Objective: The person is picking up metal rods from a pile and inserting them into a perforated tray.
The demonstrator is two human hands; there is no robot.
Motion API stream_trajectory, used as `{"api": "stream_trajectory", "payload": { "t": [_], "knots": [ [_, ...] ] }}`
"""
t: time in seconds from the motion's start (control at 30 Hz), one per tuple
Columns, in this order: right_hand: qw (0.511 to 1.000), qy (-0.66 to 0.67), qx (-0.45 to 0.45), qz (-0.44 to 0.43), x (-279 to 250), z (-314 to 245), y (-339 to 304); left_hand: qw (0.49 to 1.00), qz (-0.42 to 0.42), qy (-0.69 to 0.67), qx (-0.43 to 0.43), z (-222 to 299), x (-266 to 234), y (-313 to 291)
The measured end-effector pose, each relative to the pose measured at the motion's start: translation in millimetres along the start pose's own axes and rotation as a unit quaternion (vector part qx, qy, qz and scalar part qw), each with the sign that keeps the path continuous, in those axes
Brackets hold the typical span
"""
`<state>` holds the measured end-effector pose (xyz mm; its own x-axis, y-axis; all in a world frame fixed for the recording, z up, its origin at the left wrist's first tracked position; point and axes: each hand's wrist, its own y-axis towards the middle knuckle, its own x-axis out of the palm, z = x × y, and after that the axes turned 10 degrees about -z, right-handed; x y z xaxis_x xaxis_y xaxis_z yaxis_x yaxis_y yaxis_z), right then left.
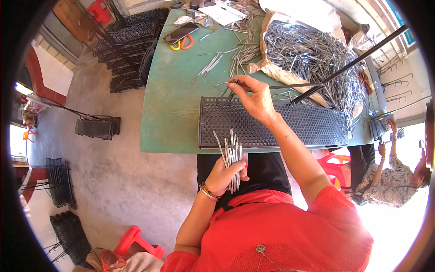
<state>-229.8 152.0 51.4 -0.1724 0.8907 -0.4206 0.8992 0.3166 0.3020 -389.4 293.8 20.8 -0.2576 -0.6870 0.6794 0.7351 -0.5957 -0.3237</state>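
Item: perforated black rack (272,127), long, lying along the near edge of the green surface (170,106); its near side runs just beside that edge, and a black rod (358,61) slants up from it to the far right.

Item: left hand (226,174), wrapped round a bundle of thin metal strips (232,149), held roughly upright just outside the near edge, above the lap.

Item: right hand (253,97), thumb and forefinger drawn together on a single strip (220,84) above the rack's far left corner; the strip's tip points left.

Item: large heap of strips (312,54) in torn brown paper (282,78), far right, filling the room behind the rack.

Item: loose strips (210,65), scattered left of the paper.

Item: phone (182,33) and scissors (185,42), yellow and orange, near each other by the far left edge.

Clearance: open green area between the surface's left edge and the rack; concrete floor (122,177) beyond that edge.
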Motion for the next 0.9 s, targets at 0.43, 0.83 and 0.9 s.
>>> {"api": "stream_trajectory", "payload": {
  "t": [0.43, 0.83, 0.9],
  "knots": [
    [0.999, -0.005, 0.0, -0.04, -2, 9, 2, 1.0, -0.01, 0.003, -0.004, -2, -2, 4],
    [0.988, -0.125, -0.064, -0.071, 5, 12, -4, 1.0, -0.008, 0.006, -0.006, -3, -1, 4],
    [0.988, -0.121, -0.068, -0.072, 6, 11, -6, 1.0, -0.014, 0.007, -0.007, -3, -2, 4]
  ]
}}
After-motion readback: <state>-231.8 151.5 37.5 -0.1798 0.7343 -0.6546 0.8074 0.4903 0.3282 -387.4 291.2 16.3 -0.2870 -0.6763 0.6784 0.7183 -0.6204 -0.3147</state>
